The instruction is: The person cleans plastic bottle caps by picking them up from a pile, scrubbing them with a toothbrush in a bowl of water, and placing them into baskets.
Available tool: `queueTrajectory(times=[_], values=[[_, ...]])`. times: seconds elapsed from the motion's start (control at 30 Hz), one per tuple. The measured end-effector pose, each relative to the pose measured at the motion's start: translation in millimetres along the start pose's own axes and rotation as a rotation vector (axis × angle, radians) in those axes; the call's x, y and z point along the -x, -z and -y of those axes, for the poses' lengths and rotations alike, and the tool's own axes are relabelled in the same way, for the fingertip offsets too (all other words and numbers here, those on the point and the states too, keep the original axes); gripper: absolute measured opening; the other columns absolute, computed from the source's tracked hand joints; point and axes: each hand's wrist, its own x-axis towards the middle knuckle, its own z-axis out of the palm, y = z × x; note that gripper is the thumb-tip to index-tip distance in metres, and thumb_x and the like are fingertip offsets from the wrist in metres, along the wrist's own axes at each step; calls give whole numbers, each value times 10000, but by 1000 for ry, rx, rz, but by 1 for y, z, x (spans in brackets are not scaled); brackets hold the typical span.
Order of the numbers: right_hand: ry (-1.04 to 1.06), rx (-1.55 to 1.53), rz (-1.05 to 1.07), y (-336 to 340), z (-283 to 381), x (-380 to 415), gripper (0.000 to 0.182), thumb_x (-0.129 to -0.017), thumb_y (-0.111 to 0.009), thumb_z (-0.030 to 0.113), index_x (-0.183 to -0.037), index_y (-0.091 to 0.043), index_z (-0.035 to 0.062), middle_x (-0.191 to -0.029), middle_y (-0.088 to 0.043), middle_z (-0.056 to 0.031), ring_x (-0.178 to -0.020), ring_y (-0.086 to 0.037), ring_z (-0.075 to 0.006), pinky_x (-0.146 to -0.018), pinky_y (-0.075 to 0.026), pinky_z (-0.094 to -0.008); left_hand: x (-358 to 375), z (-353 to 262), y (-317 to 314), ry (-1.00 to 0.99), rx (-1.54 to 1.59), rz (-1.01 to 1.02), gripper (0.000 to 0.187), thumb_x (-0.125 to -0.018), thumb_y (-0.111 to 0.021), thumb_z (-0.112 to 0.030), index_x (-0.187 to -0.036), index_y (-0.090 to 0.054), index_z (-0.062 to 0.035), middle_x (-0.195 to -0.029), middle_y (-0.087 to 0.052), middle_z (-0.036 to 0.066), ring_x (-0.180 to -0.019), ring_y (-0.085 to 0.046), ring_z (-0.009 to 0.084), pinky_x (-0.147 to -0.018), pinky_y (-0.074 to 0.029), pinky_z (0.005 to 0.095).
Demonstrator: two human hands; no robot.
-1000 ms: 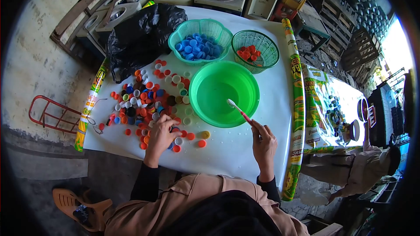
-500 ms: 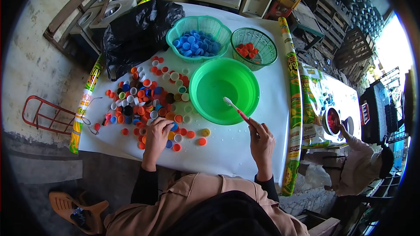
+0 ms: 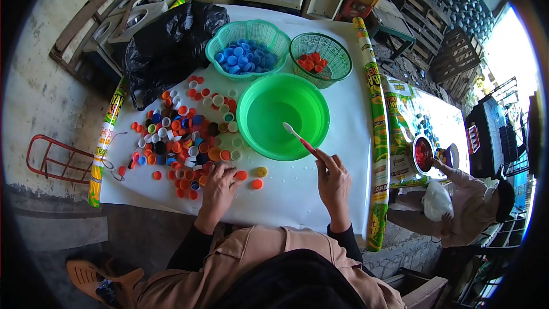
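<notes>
My right hand (image 3: 334, 182) grips a toothbrush (image 3: 301, 141) with a pink-red handle. Its white head points over the bright green basin (image 3: 245, 129), which holds what looks like clear water. Bent fingers of my left hand (image 3: 218, 191) close down at the near edge of a pile of loose plastic bottle caps (image 3: 177, 147); what is between them is hidden. The caps are orange, red, white, blue and dark. Beside those fingers lie an orange cap (image 3: 241, 175), a yellow cap (image 3: 261, 171) and another orange cap (image 3: 257, 184).
Behind the basin stand a pale green basket (image 3: 213, 43) of blue caps and a darker green basket (image 3: 343, 68) of red caps. A black plastic bag (image 3: 166, 43) lies at the back left. Glasses (image 3: 108, 163) rest at the left edge. Another person (image 3: 466, 206) works at a table on the right.
My left hand has shifted right and down along the pile's near edge, covering caps that showed before. The toothbrush stays over the basin. The co-worker's white bag has risen. The whole view has shifted slightly.
</notes>
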Motion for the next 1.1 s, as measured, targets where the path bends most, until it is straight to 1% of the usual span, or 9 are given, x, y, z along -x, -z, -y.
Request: queueTrajectory(times=[0.17,0.3,0.43,0.53,0.63,0.83,0.93,1.03,1.1], values=[[4,35,67,3,3,-3,336,-917,-635,55,-1225,-706,168,-853,-627,-80,-683,-647,-288,-580,-490,-408,0,-6,-2,34,43,36,356,-777,-778,-51,-1120,-698,-1,-1106,-595,144,-1056,-579,339,-889,-497,431],[20,34,66,6,5,-6,331,-918,-631,54,-1224,-706,155,-852,-625,-87,-685,-642,-301,-587,-490,-415,2,-4,-7,75,74,50,350,-792,-743,-2,-1139,-692,1,-1104,-588,150,-1052,-592,338,-898,-498,421],[28,24,71,8,3,-6,323,-921,-628,53,-1219,-707,150,-852,-626,-93,-683,-637,-301,-581,-482,-416,0,-4,-5,97,109,130,314,-834,-688,28,-1147,-669,5,-1127,-570,153,-1083,-562,350,-932,-476,432],[27,21,79,7,0,-3,321,-923,-627,56,-1218,-708,152,-849,-623,-94,-686,-638,-302,-581,-482,-418,-2,-11,-3,92,64,125,311,-834,-689,26,-1144,-668,7,-1122,-570,151,-1080,-555,345,-932,-471,436],[21,10,71,8,-2,-2,313,-927,-624,60,-1214,-709,153,-853,-623,-93,-693,-639,-302,-585,-482,-416,-2,-17,-3,42,25,84,306,-834,-692,20,-1139,-666,9,-1116,-569,150,-1075,-550,341,-934,-467,437],[10,10,41,7,-5,0,280,-945,-625,87,-1205,-712,143,-859,-628,-96,-690,-630,-301,-596,-475,-408,3,-4,-12,45,78,83,292,-843,-690,7,-1133,-663,2,-1107,-572,148,-1055,-561,347,-919,-475,429],[7,1,30,8,-4,1,267,-953,-624,96,-1201,-715,136,-853,-627,-99,-682,-623,-298,-599,-468,-403,2,-5,-9,42,59,93,281,-857,-684,-4,-1136,-649,2,-1102,-572,152,-1061,-565,351,-907,-481,431],[2,-13,13,7,-3,1,268,-954,-623,90,-1202,-715,133,-843,-625,-99,-677,-617,-294,-598,-467,-399,1,-7,-9,62,96,49,255,-883,-671,-18,-1134,-637,5,-1096,-572,156,-1050,-573,353,-896,-487,442],[3,-9,11,7,-5,1,282,-951,-621,82,-1212,-711,142,-843,-624,-94,-680,-623,-294,-595,-474,-402,-1,-12,-5,28,120,2,235,-906,-660,-33,-1137,-634,3,-1092,-568,155,-1014,-594,347,-861,-507,432]])
